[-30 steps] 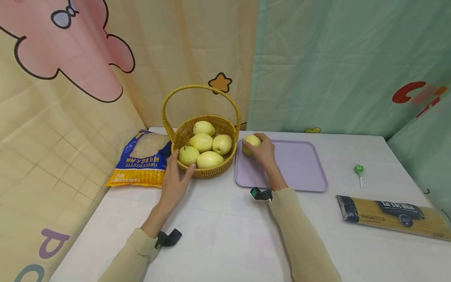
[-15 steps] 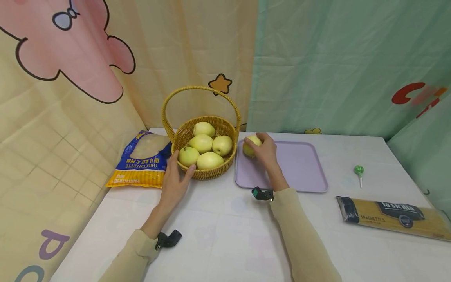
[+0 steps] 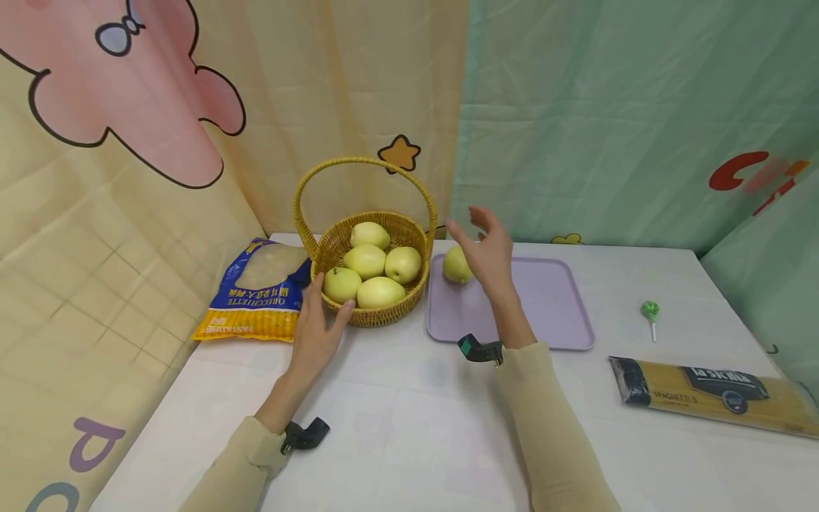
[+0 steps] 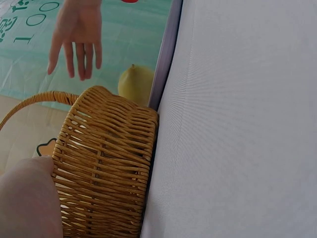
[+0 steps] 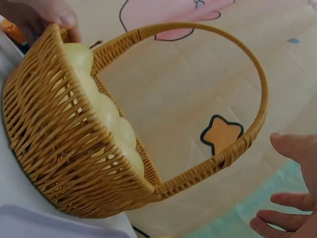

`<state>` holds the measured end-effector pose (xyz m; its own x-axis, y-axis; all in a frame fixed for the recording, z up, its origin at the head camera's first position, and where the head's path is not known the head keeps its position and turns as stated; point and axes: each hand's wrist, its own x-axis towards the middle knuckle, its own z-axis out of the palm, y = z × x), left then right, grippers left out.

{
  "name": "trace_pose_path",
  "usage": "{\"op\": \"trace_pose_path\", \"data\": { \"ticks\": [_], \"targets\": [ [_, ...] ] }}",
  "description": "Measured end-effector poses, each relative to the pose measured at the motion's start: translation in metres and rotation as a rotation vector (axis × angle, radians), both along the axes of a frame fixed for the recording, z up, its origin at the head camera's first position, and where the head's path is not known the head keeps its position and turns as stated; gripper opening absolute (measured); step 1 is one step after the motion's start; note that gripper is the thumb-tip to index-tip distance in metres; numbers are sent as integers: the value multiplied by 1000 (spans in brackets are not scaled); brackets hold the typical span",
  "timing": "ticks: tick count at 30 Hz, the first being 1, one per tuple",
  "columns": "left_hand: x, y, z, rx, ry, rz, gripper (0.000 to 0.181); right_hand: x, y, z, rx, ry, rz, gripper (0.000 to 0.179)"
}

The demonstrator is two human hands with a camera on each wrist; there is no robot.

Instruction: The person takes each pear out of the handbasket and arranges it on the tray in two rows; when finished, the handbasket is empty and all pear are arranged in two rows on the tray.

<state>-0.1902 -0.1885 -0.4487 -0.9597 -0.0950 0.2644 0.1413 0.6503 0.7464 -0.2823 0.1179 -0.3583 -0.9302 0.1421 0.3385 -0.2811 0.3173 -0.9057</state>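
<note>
A wicker basket with a tall handle holds several pale yellow-green pears. My left hand holds the basket at its front left rim, thumb toward the front. In the right wrist view, fingertips of that hand lie at the rim beside a stemmed pear. A single pear sits at the left end of a lilac tray. My right hand hovers above it with spread fingers and nothing in them; in the left wrist view that hand hangs apart from the pear.
Left of the basket lies a blue and yellow bag of orecchiette. A green lollipop lies right of the tray, and a spaghetti pack lies nearer at the right. Printed curtains stand behind the white table.
My right hand has let go of the pear and risen from it; the pear stays on the tray. The left hand and the basket have kept their places.
</note>
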Motion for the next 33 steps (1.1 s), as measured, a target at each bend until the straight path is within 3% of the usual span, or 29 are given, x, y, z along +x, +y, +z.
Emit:
{"op": "trace_pose_path", "data": {
  "ticks": [10,18,23,33],
  "targets": [
    [-1,0,-1,1,27,3,83,32,-15,43,-26,126,75,61],
    [0,-1,-1,-2,20,6,83,52,-38,57,22,163,168,60],
    [0,-1,0,-9,7,1,85,60,-55,54,85,167,244,60],
    [1,0,1,-12,4,3,85,59,-84,27,193,26,344,65]
  ]
}}
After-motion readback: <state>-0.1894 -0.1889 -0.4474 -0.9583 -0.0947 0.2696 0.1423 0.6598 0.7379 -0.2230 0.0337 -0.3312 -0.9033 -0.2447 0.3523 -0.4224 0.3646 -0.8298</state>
